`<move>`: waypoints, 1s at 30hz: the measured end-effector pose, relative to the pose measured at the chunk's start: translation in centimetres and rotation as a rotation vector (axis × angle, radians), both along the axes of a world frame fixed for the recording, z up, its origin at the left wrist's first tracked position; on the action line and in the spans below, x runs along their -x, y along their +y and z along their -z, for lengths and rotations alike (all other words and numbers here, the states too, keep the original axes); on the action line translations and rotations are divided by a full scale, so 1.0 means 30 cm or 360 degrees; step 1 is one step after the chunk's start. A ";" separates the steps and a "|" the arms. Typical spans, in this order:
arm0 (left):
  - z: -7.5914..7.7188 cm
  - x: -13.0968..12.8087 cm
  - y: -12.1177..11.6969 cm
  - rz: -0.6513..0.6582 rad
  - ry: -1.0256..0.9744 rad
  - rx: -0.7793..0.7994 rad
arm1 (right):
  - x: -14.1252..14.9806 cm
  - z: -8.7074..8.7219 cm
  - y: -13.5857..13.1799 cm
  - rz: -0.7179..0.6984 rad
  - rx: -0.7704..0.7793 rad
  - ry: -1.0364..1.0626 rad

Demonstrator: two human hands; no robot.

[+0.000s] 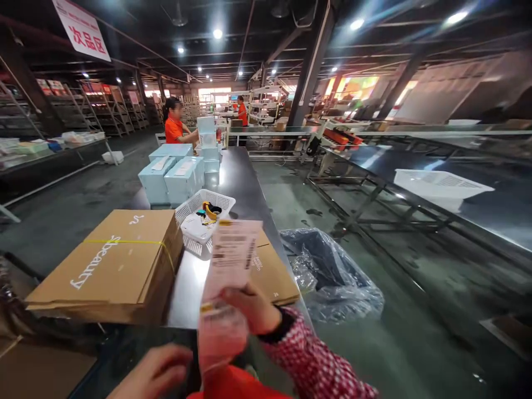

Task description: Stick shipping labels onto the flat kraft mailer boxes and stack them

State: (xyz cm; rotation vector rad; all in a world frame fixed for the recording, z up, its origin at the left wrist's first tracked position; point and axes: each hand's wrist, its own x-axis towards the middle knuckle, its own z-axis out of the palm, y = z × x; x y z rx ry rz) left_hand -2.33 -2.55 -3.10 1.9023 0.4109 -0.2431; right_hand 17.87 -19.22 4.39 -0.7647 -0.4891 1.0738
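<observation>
My right hand [251, 307] pinches a strip of printed shipping labels [233, 249] between thumb and fingers. The strip hangs upright over the metal table, its lower end blurred before my orange clothing. Low in the picture, left of the strip, is my left hand [155, 371], slightly blurred. Its fingers are bent and apart, with nothing seen in them. Partly behind the labels lies a flat brown carton stack [274, 277]. A larger bundle of flattened cartons [112, 260], tied with yellow strap, lies left on the table.
A white plastic basket [226, 202] holds a yellow tape dispenser [213, 209] and small items. Beyond it stand several light-blue boxes [185, 180], with a co-worker in orange [174, 130] beside them. A clear plastic-lined bin [341, 282] stands right of the table [243, 172].
</observation>
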 end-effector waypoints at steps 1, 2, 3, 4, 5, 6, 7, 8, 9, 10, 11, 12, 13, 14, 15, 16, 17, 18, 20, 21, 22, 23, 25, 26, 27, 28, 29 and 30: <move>-0.030 -0.046 -0.037 -0.0231 -0.0136 0.0138 | -0.015 0.026 0.021 -0.0057 0.0021 -0.0005; -0.057 -0.095 -0.072 -0.0436 -0.0293 0.0277 | -0.026 0.057 0.038 -0.0127 0.0034 -0.0008; -0.080 -0.143 -0.108 -0.0597 -0.0436 0.0394 | -0.034 0.092 0.050 -0.0188 0.0035 -0.0021; -0.097 -0.188 -0.144 -0.0720 -0.0528 0.0437 | -0.039 0.126 0.055 -0.0229 0.0028 -0.0043; -0.106 -0.228 -0.180 -0.0821 -0.0571 0.0440 | -0.041 0.157 0.054 -0.0240 0.0015 -0.0060; -0.108 -0.262 -0.215 -0.0919 -0.0592 0.0418 | -0.043 0.184 0.047 -0.0234 0.0002 -0.0067; -0.102 -0.288 -0.248 -0.1009 -0.0602 0.0390 | -0.044 0.204 0.036 -0.0225 -0.0005 -0.0066; -0.090 -0.306 -0.277 -0.1084 -0.0610 0.0367 | -0.047 0.220 0.024 -0.0217 -0.0008 -0.0058; -0.074 -0.318 -0.303 -0.1137 -0.0625 0.0355 | -0.050 0.230 0.010 -0.0210 -0.0008 -0.0048; -0.056 -0.324 -0.324 -0.1173 -0.0637 0.0348 | -0.055 0.236 -0.003 -0.0209 -0.0009 -0.0043; -0.037 -0.325 -0.340 -0.1197 -0.0642 0.0332 | -0.062 0.240 -0.014 -0.0214 -0.0015 -0.0046; -0.019 -0.325 -0.352 -0.1210 -0.0638 0.0299 | -0.070 0.244 -0.024 -0.0231 -0.0020 -0.0059; -0.004 -0.323 -0.359 -0.1216 -0.0628 0.0248 | -0.079 0.247 -0.032 -0.0237 -0.0016 -0.0089; 0.009 -0.322 -0.362 -0.1228 -0.0618 0.0173 | -0.089 0.252 -0.040 -0.0201 0.0005 -0.0155; 0.019 -0.320 -0.363 -0.1251 -0.0602 0.0073 | -0.100 0.258 -0.049 -0.0087 0.0053 -0.0279; 0.027 -0.319 -0.362 -0.1273 -0.0578 -0.0050 | -0.109 0.266 -0.057 0.0105 0.0122 -0.0478; 0.033 -0.317 -0.359 -0.1287 -0.0548 -0.0175 | -0.116 0.275 -0.066 0.0341 0.0195 -0.0745; 0.040 -0.314 -0.356 -0.1284 -0.0508 -0.0288 | -0.120 0.286 -0.075 0.0547 0.0247 -0.1057; 0.055 -0.300 -0.347 -0.1173 -0.0436 -0.0385 | -0.113 0.310 -0.091 0.0631 0.0231 -0.1670; 0.065 -0.288 -0.340 -0.1101 -0.0419 -0.0357 | -0.103 0.323 -0.096 0.0508 0.0187 -0.1877; 0.078 -0.273 -0.331 -0.1030 -0.0409 -0.0284 | -0.090 0.335 -0.098 0.0350 0.0153 -0.1980; 0.093 -0.256 -0.319 -0.0963 -0.0403 -0.0181 | -0.075 0.347 -0.098 0.0232 0.0156 -0.1987; 0.130 -0.220 -0.289 -0.0812 -0.0364 0.0057 | -0.040 0.366 -0.096 0.0180 0.0284 -0.1794; 0.150 -0.203 -0.274 -0.0734 -0.0327 0.0152 | -0.022 0.373 -0.094 0.0196 0.0368 -0.1659; 0.172 -0.189 -0.261 -0.0653 -0.0292 0.0232 | -0.002 0.380 -0.093 0.0208 0.0440 -0.1544; 0.194 -0.178 -0.250 -0.0592 -0.0276 0.0290 | 0.017 0.387 -0.093 0.0222 0.0502 -0.1455; 0.215 -0.170 -0.242 -0.0570 -0.0279 0.0317 | 0.037 0.397 -0.091 0.0243 0.0557 -0.1389; 0.236 -0.166 -0.238 -0.0561 -0.0290 0.0322 | 0.056 0.411 -0.089 0.0282 0.0610 -0.1329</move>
